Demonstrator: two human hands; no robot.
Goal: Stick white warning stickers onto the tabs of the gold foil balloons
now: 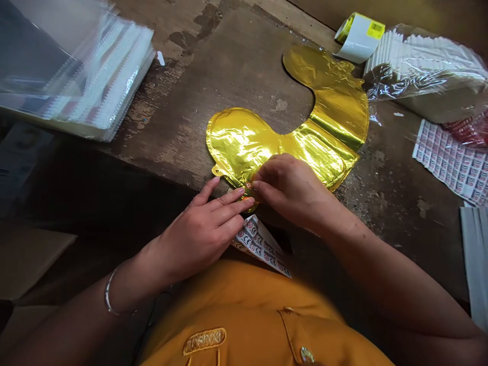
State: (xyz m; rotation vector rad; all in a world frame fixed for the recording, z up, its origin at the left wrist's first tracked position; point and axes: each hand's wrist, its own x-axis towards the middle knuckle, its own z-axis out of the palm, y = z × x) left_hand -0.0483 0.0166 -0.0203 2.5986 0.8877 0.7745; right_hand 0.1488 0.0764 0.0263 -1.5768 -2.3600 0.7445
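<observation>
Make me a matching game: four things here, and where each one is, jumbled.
1. gold foil shape
2. silver bangle
3. stack of clear bags
4. roll with yellow label

A. beside the clear-wrapped bundle
B. touched by left hand and right hand
C. upper left of the picture
D. around the left wrist

Pairs: 1-B, 2-D, 3-C, 4-A

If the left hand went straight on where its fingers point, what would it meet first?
Probably the right hand: its thumb appears just ahead, over the gold foil shape, though depth is hard to judge.
</observation>
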